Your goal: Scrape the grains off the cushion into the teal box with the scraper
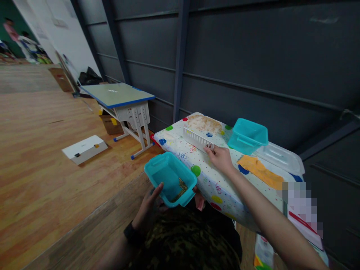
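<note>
My left hand (149, 205) grips a teal plastic bin (165, 176) by its near side, thumb over the rim. The bin is tilted beside the table's front edge, with a small heap of yellowish grains or beans (181, 186) in its lower corner. My right hand (219, 157) is closed on one end of a long white slotted plastic piece (195, 139), held low over the table; whether it touches the cloth I cannot tell. Beyond it, more small yellowish grains (206, 123) lie scattered over the far left part of the balloon-patterned tablecloth (206, 180).
A second teal bin (247, 135), a clear lid (281, 157) and an orange cloth (260, 170) lie on the table's right. To the left stand a school desk (120, 95) and a white box (84, 150) on the floor. A dark panelled wall (253, 67) rises behind.
</note>
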`<action>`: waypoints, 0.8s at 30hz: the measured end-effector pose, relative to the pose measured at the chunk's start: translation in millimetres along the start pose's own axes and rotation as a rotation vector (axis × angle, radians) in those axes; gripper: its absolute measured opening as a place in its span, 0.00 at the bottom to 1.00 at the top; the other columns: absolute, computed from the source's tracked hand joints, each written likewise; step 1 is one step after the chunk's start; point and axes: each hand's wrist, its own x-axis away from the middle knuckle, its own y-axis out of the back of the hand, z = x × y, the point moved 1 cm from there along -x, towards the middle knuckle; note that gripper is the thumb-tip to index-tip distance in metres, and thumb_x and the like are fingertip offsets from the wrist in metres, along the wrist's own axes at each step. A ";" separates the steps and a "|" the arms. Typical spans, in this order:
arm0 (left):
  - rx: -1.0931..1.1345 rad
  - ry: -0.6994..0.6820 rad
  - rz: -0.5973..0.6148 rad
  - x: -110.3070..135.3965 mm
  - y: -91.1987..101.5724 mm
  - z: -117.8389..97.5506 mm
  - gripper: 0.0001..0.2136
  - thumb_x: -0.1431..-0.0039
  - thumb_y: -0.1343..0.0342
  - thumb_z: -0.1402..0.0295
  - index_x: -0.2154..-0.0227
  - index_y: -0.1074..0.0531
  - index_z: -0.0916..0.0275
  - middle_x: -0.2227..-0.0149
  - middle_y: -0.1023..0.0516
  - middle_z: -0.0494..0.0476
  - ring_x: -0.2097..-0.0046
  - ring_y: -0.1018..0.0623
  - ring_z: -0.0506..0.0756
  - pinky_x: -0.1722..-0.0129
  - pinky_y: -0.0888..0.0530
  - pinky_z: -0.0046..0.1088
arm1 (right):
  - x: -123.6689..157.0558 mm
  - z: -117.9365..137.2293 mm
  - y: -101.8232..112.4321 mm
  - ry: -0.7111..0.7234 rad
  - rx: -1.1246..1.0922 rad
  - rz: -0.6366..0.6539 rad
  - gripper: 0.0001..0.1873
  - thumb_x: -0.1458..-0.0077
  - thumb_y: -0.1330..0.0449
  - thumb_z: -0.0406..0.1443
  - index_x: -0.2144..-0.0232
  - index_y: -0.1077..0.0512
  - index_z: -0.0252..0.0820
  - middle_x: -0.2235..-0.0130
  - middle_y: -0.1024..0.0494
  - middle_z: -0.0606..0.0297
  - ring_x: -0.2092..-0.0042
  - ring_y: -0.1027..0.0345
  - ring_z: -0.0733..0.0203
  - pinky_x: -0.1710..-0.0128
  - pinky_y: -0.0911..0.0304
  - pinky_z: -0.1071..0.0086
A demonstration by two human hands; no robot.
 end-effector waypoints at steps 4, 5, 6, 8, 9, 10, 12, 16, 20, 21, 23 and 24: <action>-0.076 -0.026 0.013 -3.4 -2.2 -0.8 0.30 0.27 0.31 0.55 0.28 0.24 0.59 0.37 0.10 0.68 0.41 0.09 0.70 0.47 0.09 0.44 | 0.5 -0.1 -1.9 0.012 -0.005 -0.026 0.27 0.27 0.42 0.51 0.78 0.30 0.49 0.79 0.22 0.60 0.76 0.30 0.55 0.71 0.45 0.64; -0.071 -0.026 0.017 -3.7 -2.8 -1.3 0.30 0.27 0.31 0.56 0.27 0.25 0.59 0.35 0.11 0.68 0.41 0.09 0.70 0.46 0.09 0.45 | -0.1 0.0 -2.6 0.003 0.011 -0.031 0.27 0.27 0.41 0.50 0.78 0.30 0.48 0.78 0.22 0.59 0.76 0.29 0.55 0.71 0.45 0.64; -0.063 -0.026 0.025 -3.8 -3.3 -1.8 0.29 0.27 0.31 0.57 0.27 0.25 0.59 0.34 0.12 0.68 0.41 0.09 0.70 0.45 0.09 0.46 | -0.8 0.1 -3.2 -0.006 0.027 -0.031 0.26 0.28 0.41 0.49 0.78 0.30 0.48 0.78 0.21 0.58 0.75 0.29 0.54 0.71 0.45 0.64; -0.048 -0.026 0.026 -4.1 -3.6 -2.2 0.29 0.26 0.32 0.57 0.27 0.25 0.59 0.34 0.12 0.69 0.41 0.09 0.70 0.44 0.10 0.48 | -1.5 0.4 -3.8 -0.013 0.041 -0.015 0.26 0.28 0.41 0.49 0.79 0.30 0.49 0.78 0.22 0.58 0.76 0.29 0.54 0.71 0.46 0.64; -0.041 -0.027 0.026 -4.6 -3.3 -2.1 0.29 0.26 0.32 0.58 0.27 0.24 0.60 0.34 0.12 0.70 0.41 0.09 0.71 0.43 0.10 0.48 | -1.3 0.5 -3.6 -0.011 0.036 -0.007 0.27 0.28 0.41 0.50 0.79 0.31 0.49 0.79 0.23 0.59 0.76 0.29 0.54 0.71 0.46 0.64; -0.038 -0.027 0.025 -5.2 -2.9 -1.8 0.29 0.27 0.31 0.58 0.27 0.24 0.60 0.34 0.12 0.70 0.42 0.09 0.71 0.43 0.10 0.49 | -0.8 0.6 -3.0 -0.007 0.023 -0.004 0.28 0.27 0.41 0.51 0.79 0.31 0.49 0.80 0.24 0.60 0.77 0.30 0.54 0.72 0.46 0.64; -0.039 -0.029 0.023 -7.0 -1.7 -1.0 0.30 0.27 0.30 0.57 0.27 0.25 0.59 0.33 0.12 0.71 0.42 0.08 0.71 0.43 0.10 0.49 | 0.8 0.9 -1.1 -0.005 -0.012 -0.016 0.30 0.27 0.42 0.53 0.80 0.32 0.49 0.80 0.25 0.61 0.77 0.32 0.55 0.72 0.46 0.64; -0.062 -0.037 0.017 -8.5 -1.4 -0.9 0.31 0.27 0.31 0.56 0.27 0.25 0.59 0.33 0.13 0.70 0.42 0.08 0.69 0.46 0.09 0.47 | 4.9 4.0 2.0 -0.023 -0.056 -0.043 0.32 0.26 0.44 0.56 0.80 0.34 0.50 0.81 0.27 0.62 0.78 0.34 0.57 0.73 0.46 0.64; -0.047 -0.031 0.017 -5.8 -3.3 -2.4 0.30 0.28 0.30 0.56 0.27 0.24 0.58 0.35 0.11 0.69 0.43 0.08 0.69 0.45 0.09 0.47 | 9.5 9.6 3.7 0.007 -0.081 -0.021 0.33 0.27 0.45 0.57 0.81 0.37 0.50 0.83 0.30 0.63 0.80 0.38 0.58 0.74 0.48 0.64; -0.037 -0.030 0.027 -4.9 -3.8 -2.7 0.30 0.28 0.30 0.56 0.27 0.24 0.57 0.35 0.11 0.69 0.43 0.08 0.69 0.44 0.09 0.48 | 10.3 10.3 4.3 0.017 -0.085 -0.015 0.33 0.27 0.45 0.57 0.81 0.36 0.51 0.83 0.31 0.63 0.80 0.38 0.58 0.74 0.48 0.64; -0.028 -0.031 0.040 -3.2 -4.4 -3.2 0.31 0.28 0.30 0.56 0.26 0.25 0.56 0.34 0.12 0.68 0.44 0.08 0.70 0.42 0.10 0.50 | 10.9 9.7 5.8 0.021 -0.082 -0.019 0.32 0.27 0.45 0.56 0.81 0.35 0.50 0.83 0.30 0.63 0.80 0.37 0.58 0.74 0.48 0.64; -0.027 -0.033 0.043 -2.5 -4.6 -3.3 0.31 0.28 0.30 0.56 0.26 0.25 0.56 0.34 0.12 0.69 0.44 0.08 0.70 0.42 0.10 0.50 | 10.8 8.7 6.6 0.016 -0.076 -0.028 0.32 0.26 0.45 0.56 0.81 0.35 0.50 0.82 0.29 0.62 0.79 0.36 0.57 0.74 0.47 0.64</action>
